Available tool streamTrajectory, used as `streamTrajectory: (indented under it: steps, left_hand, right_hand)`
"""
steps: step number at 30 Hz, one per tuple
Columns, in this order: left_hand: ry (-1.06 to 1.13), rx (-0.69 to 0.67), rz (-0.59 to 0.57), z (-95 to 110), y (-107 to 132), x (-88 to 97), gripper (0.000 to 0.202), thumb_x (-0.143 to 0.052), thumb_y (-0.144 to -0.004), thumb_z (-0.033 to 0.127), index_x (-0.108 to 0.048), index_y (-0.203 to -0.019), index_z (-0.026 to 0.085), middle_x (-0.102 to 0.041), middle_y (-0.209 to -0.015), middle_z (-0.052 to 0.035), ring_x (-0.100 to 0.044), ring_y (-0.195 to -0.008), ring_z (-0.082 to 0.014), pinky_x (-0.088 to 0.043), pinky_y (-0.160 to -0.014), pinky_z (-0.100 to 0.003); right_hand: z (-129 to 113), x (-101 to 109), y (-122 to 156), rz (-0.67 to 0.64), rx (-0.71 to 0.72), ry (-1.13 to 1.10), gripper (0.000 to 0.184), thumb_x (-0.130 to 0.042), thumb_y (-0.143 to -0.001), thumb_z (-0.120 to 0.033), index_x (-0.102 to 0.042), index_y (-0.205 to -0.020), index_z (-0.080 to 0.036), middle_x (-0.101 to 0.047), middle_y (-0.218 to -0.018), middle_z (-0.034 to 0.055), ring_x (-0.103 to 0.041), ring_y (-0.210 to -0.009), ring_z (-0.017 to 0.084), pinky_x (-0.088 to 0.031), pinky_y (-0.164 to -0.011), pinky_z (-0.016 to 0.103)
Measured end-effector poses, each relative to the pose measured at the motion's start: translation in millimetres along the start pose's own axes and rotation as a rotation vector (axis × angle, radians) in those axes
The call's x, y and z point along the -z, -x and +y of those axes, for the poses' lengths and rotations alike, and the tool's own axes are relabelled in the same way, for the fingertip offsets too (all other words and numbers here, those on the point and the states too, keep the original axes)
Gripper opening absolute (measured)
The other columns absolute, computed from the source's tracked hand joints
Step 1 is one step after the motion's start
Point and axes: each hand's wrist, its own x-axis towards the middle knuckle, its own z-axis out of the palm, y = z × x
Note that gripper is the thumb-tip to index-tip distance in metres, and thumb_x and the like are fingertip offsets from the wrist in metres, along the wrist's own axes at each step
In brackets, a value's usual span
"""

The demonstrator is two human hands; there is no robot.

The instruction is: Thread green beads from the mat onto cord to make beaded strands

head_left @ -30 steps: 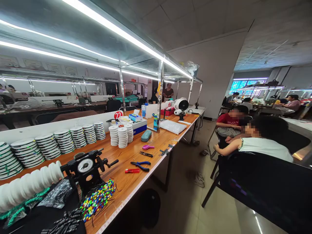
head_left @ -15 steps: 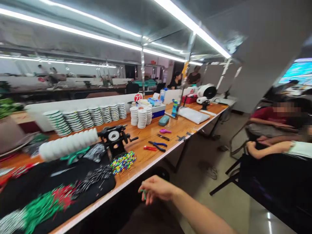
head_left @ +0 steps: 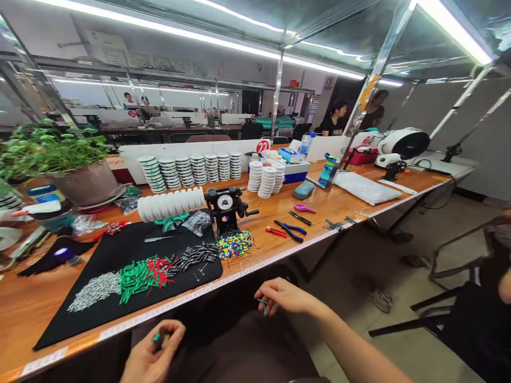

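My left hand (head_left: 151,354) is low over my lap, fingers curled round a small green piece. My right hand (head_left: 285,297) hovers just off the bench's front edge, pinching another small green piece (head_left: 263,306). In front of them a black mat (head_left: 120,287) carries heaps of silver (head_left: 93,290), green (head_left: 133,276), red (head_left: 159,264) and black (head_left: 191,255) small parts. A pile of coloured-head pins (head_left: 235,244) lies by a black winding device with a dial (head_left: 225,207).
The wooden bench (head_left: 331,205) holds stacked white spools (head_left: 191,170), a roll of white discs (head_left: 171,205), blue pliers (head_left: 290,230), a red tool (head_left: 275,232), a potted plant (head_left: 64,159), a white fan (head_left: 401,146). Other people sit far back and at right; a black chair (head_left: 463,298) stands right.
My view has swung left and down along the bench. My right hand came into view first, then my left; the plant and the whole mat now show.
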Motion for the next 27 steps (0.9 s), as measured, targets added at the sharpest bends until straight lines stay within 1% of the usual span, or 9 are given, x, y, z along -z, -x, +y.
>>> streamTrajectory:
  steps: [2,4,7,10,13,16,18,23,27]
  left_hand:
    - [-0.023,-0.058,-0.069,6.1,11.5,-15.3,0.050,-0.069,-0.074,0.069,-0.069,-0.069,0.019,-0.052,-0.058,0.0023,-0.042,-0.054,-0.0134,-0.036,-0.050,-0.022]
    - [-0.062,-0.104,-0.189,15.9,20.5,-29.0,0.044,-0.064,-0.083,0.061,-0.067,-0.069,0.019,-0.055,-0.061,0.0012,-0.043,-0.055,-0.0134,-0.036,-0.051,-0.022]
    - [-0.106,-0.122,-0.279,29.3,27.8,-38.8,0.034,-0.059,-0.090,0.048,-0.066,-0.074,0.019,-0.059,-0.067,-0.0007,-0.048,-0.059,-0.0150,-0.038,-0.056,-0.024]
    - [-0.064,-0.089,-0.246,29.8,31.1,-35.6,0.021,-0.062,-0.089,0.041,-0.066,-0.088,0.020,-0.056,-0.068,0.0010,-0.047,-0.062,-0.0154,-0.039,-0.059,-0.024]
    - [0.161,-0.029,-0.268,19.5,32.4,-30.1,0.032,-0.064,-0.086,0.043,-0.059,-0.107,0.021,-0.054,-0.067,0.0033,-0.049,-0.063,-0.0160,-0.041,-0.061,-0.025]
    - [0.427,0.027,-0.317,11.8,32.7,-30.4,0.033,-0.057,-0.090,0.052,-0.053,-0.099,0.021,-0.056,-0.067,0.0029,-0.054,-0.066,-0.0167,-0.045,-0.065,-0.027]
    - [0.478,0.051,-0.327,11.1,33.2,-32.9,0.036,-0.056,-0.091,0.056,-0.050,-0.089,0.021,-0.054,-0.063,0.0039,-0.054,-0.063,-0.0154,-0.045,-0.064,-0.027]
    - [0.347,0.043,-0.320,15.1,37.4,-35.4,0.039,-0.056,-0.092,0.058,-0.049,-0.082,0.021,-0.058,-0.063,0.0024,-0.055,-0.060,-0.0152,-0.044,-0.059,-0.026]
    - [0.105,-0.015,-0.269,16.1,39.8,-34.8,0.031,-0.055,-0.095,0.049,-0.050,-0.081,0.021,-0.061,-0.064,0.0010,-0.056,-0.061,-0.0162,-0.042,-0.059,-0.026]
  right_hand:
    - [-6.5,-20.5,5.7,0.066,0.096,0.092,0.026,-0.068,-0.088,-0.041,-0.073,-0.096,-0.017,-0.071,-0.107,0.0133,-0.063,-0.108,0.028,-0.047,-0.098,0.042]
    - [-15.0,-47.1,10.4,0.052,0.224,0.174,0.023,-0.066,-0.088,-0.028,-0.073,-0.109,-0.021,-0.067,-0.121,0.0101,-0.055,-0.120,0.027,-0.036,-0.109,0.041]
    - [-23.6,-84.8,12.6,-0.066,0.351,0.195,0.027,-0.057,-0.090,-0.023,-0.069,-0.114,-0.022,-0.069,-0.106,0.0049,-0.062,-0.097,0.022,-0.047,-0.090,0.033]
    - [-20.8,-105.0,8.4,0.003,0.315,0.126,0.018,-0.057,-0.090,-0.032,-0.068,-0.094,-0.017,-0.058,-0.076,-0.0003,-0.051,-0.069,0.016,-0.041,-0.064,0.026]
    - [-12.7,-108.0,3.4,0.076,0.271,0.137,0.023,-0.058,-0.091,-0.038,-0.064,-0.084,-0.016,-0.044,-0.065,-0.0043,-0.037,-0.060,0.013,-0.030,-0.056,0.025]
    - [-6.8,-103.8,0.8,0.090,0.265,0.211,0.027,-0.059,-0.092,-0.041,-0.066,-0.082,-0.016,-0.038,-0.060,-0.0058,-0.031,-0.056,0.013,-0.025,-0.053,0.026]
    - [-4.8,-99.0,-1.0,0.140,0.284,0.293,0.030,-0.058,-0.093,-0.042,-0.069,-0.082,-0.017,-0.040,-0.057,-0.0051,-0.032,-0.054,0.013,-0.026,-0.054,0.027]
    - [-14.1,-86.6,-1.8,0.447,0.369,0.515,0.033,-0.057,-0.094,-0.046,-0.073,-0.086,-0.019,-0.046,-0.054,-0.0028,-0.042,-0.057,0.017,-0.034,-0.064,0.031]
    - [-36.0,-97.9,5.2,0.260,0.434,0.377,0.024,-0.053,-0.095,-0.036,-0.065,-0.084,-0.019,-0.060,-0.072,0.0018,-0.053,-0.068,0.018,-0.040,-0.065,0.028]
